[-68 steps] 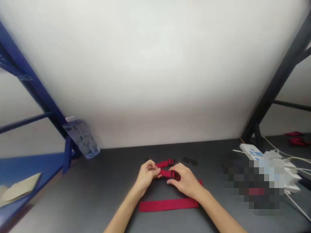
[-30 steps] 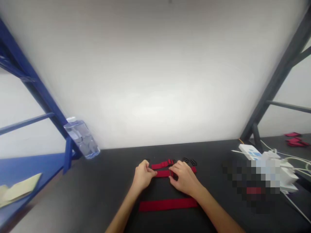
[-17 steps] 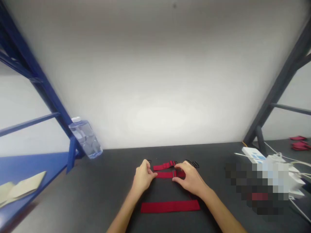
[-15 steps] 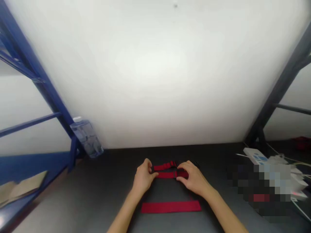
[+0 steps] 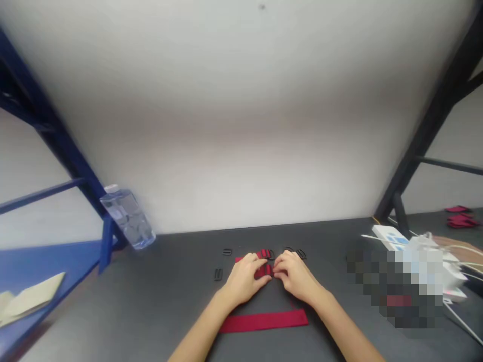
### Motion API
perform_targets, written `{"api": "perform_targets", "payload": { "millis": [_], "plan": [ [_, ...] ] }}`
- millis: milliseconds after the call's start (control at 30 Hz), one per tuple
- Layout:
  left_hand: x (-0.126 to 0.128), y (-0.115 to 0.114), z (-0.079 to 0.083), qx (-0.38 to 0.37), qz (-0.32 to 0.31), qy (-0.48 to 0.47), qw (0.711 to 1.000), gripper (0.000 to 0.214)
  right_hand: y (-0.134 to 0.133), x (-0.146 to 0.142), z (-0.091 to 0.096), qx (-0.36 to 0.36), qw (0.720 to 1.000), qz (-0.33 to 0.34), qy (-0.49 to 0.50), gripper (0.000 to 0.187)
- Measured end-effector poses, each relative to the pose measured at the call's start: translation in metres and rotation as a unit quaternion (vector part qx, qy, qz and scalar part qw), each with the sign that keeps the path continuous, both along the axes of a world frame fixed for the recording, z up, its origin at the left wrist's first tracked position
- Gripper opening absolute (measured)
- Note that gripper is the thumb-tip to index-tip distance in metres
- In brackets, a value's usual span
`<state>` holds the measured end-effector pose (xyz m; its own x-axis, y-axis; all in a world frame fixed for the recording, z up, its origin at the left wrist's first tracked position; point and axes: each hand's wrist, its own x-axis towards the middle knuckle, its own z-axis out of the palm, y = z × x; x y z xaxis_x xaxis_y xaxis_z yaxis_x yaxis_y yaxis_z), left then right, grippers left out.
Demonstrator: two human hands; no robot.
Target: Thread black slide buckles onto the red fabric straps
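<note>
One red strap (image 5: 259, 272) lay on worktop (image 5: 158, 301), beyond flat strap (image 5: 266, 321); left hand (image 5: 245, 279) gripped its edges, right hand (image 5: 294, 275) met its end, pinch unclear. Fabric seemed light, soft, tough; best held by edges.

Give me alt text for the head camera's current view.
A left hand and right hand are close together at a red strap on a dark table. A flat red strip lies nearer the viewer, and a clear bottle is at left.

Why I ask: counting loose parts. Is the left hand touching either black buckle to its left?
No, the nearer buckle and farther buckle both lie apart from the left hand.
</note>
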<state>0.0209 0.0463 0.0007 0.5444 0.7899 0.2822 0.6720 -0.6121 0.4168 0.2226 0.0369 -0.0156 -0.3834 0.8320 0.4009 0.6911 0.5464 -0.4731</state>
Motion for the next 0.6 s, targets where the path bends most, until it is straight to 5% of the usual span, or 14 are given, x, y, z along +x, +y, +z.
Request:
{"api": "perform_targets", "payload": {
  "millis": [367,600],
  "plan": [
    [-0.005,0.002,-0.004,-0.008,0.006,-0.035,0.999,0.021,-0.001,-0.001,0.001,0.004,1.000,-0.011,-0.009,0.020],
    [-0.008,0.000,-0.003,-0.012,0.009,-0.089,0.996,0.026,0.002,0.013,0.002,-0.013,0.997,-0.044,0.067,0.006]
  ]
}}
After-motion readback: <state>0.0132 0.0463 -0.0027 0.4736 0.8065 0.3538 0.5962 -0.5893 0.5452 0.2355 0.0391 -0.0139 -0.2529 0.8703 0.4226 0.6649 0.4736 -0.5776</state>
